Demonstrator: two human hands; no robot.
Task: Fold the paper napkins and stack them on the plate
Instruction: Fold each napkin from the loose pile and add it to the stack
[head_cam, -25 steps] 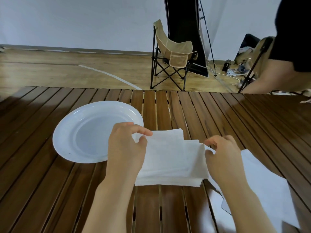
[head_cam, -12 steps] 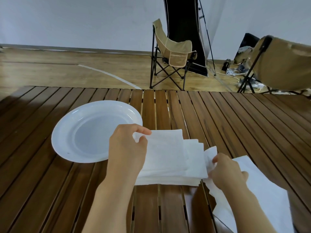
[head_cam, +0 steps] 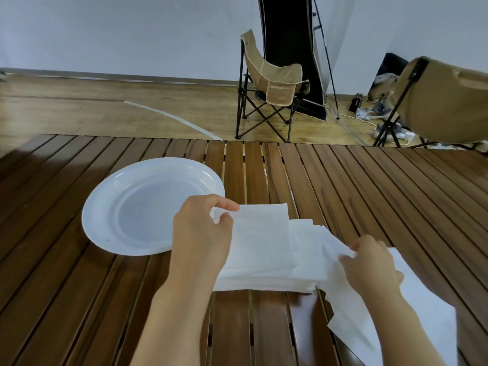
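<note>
Dark wooden slats make the table (head_cam: 369, 196), and behind it a folding chair (head_cam: 272, 83) stands on the floor. On the table lies a white plate (head_cam: 111, 207), with nothing on it. Just right of the plate is a stack of napkins (head_cam: 264, 249). The left hand (head_cam: 202, 233) pinches the top napkin's far corner between thumb and forefinger. The right hand (head_cam: 369, 262) has its fingers curled on a loose napkin (head_cam: 422, 320); it seems to pinch the edge.

Matt white paper napkins (head_cam: 266, 249) lie on a slatted, satin-finished wooden table (head_cam: 369, 194) beside a glossy plate (head_cam: 105, 207).
</note>
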